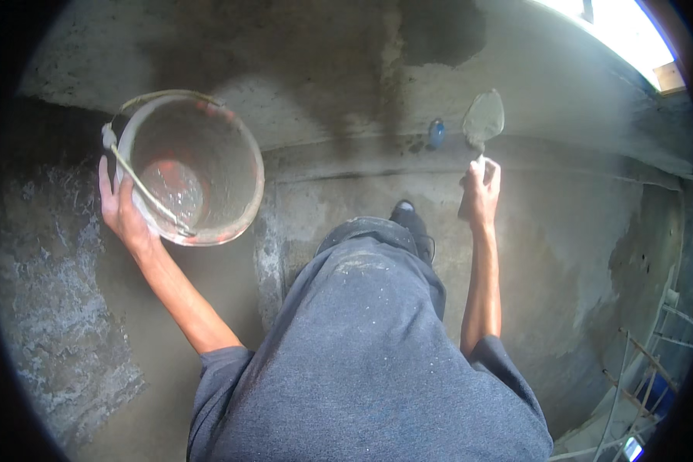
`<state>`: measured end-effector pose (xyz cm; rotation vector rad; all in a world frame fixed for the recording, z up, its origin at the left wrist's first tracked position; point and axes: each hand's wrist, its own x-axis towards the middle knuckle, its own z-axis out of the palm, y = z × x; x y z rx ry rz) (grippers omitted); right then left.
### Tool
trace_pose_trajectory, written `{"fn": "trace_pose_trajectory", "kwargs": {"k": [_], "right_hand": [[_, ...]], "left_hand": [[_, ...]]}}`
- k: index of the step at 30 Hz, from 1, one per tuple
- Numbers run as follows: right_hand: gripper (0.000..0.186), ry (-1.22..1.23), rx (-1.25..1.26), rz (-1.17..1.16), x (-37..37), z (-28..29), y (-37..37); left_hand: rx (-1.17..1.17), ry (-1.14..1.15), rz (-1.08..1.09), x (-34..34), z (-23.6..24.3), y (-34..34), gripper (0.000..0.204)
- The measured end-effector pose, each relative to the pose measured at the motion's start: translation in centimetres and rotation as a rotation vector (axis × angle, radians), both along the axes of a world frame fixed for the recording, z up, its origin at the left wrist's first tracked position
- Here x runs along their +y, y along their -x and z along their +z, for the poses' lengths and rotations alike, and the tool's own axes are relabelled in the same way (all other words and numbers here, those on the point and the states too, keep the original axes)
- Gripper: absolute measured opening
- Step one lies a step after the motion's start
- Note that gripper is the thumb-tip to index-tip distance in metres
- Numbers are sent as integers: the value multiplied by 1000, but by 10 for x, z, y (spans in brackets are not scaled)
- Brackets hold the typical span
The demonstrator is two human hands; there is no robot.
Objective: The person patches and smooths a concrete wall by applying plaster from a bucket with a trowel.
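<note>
My left hand [127, 215] grips the side of a stained bucket [231, 181], with orange patches and a little wet grey material at its bottom; its wire handle rests tilted over the mouth. My right hand [481, 181] holds a trowel [485, 119] by its handle, the blade coated in pale grey paste and held near the concrete wall [323, 85]. A small blue object [436, 132] is at the foot of that wall, left of the blade.
A concrete ledge or floor [554, 246] lies below me, with my dark shoe [416, 231] on it. Rough, flaking concrete [69, 292] is at left. At lower right are metal scaffold bars [624, 377] and a blue container [656, 393]. A bright opening [639, 31] is at upper right.
</note>
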<state>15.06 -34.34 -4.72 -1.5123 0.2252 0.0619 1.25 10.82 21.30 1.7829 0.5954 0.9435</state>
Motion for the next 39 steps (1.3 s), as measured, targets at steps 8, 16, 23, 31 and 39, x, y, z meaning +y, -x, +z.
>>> {"fn": "trace_pose_trajectory", "kwargs": {"k": [8,16,23,31,39], "right_hand": [[39,-26,90,66,1,18,-19],[38,-6,-30,-175,83,15,-53],[20,-188,36,-390,139,14,-73],[41,-163,153,-478,167,-24,-111],[44,-93,172,-297,205,-5,-161]], "left_hand": [[-42,143,122,19,-25,19,67],[4,274,208,37,-42,21,65],[-16,249,138,39,-43,14,66],[-42,227,132,23,-33,8,66],[-19,200,133,30,-34,11,69]]}}
